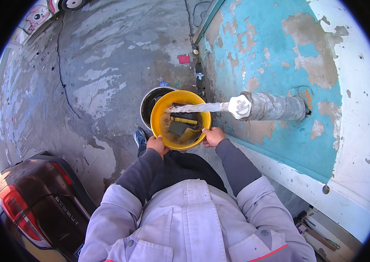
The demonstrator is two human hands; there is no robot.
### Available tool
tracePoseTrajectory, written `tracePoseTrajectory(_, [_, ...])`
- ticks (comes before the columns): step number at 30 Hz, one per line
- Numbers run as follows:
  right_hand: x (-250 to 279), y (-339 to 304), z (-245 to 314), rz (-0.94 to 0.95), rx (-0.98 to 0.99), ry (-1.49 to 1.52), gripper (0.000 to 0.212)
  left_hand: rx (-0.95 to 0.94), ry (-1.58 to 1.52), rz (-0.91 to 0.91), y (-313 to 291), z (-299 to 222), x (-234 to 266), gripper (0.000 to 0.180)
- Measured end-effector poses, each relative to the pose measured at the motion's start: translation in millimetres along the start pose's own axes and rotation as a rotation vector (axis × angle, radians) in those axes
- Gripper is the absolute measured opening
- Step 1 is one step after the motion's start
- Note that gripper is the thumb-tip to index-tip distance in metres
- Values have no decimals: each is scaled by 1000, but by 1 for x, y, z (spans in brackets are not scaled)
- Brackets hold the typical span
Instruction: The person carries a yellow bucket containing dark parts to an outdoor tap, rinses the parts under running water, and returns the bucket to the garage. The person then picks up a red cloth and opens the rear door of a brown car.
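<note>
My left hand (158, 146) and my right hand (213, 136) grip the near rim of a yellow bucket (155, 114) on opposite sides, fingers closed on it. From a tap with a white knob (240, 107), a stream of water (193, 107) pours into the bucket. Murky water inside holds a yellow stick-like piece (184, 120), a dark grey flat pad (177, 128) and a tan sponge-like piece (189, 136). Other dark pieces there are partly hidden by the stream.
A metal-rimmed container (145, 105) stands behind the bucket, partly covered. The thickly wrapped pipe (276, 107) juts from a peeling turquoise wall (281, 144). A dark car (49, 196) is at the lower left. A red scrap (184, 59) lies on the cracked concrete floor (102, 48).
</note>
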State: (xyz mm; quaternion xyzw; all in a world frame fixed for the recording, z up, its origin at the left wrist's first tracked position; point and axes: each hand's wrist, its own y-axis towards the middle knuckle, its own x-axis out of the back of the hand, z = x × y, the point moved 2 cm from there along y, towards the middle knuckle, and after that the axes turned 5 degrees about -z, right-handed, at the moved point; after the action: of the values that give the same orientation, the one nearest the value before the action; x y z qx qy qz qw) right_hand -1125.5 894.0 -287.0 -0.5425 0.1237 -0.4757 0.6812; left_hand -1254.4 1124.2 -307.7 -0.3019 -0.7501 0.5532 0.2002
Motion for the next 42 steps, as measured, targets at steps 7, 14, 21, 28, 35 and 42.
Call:
tracePoseTrajectory(7, [-1,2,-5,-1,49,-5,34,-64,21,-25,1,-5,2,30])
tracePoseTrajectory(14, [-6,3,-11,-30,80,133,30,-106,37,-2,8,-34,-2,33])
tracePoseTrajectory(21, [0,2,-12,-96,126,221,29,-141,57,104,11,-64,-24,39])
tracePoseTrajectory(28, [-1,16,-23,-124,106,283,28,-181,64,133,19,-67,-39,37])
tracePoseTrajectory(35, [-11,15,-40,-82,2,323,27,-180,32,153,28,-58,-34,40])
tracePoseTrajectory(42, [-17,15,-48,-58,-38,368,27,-226,60,194,23,-55,-31,42])
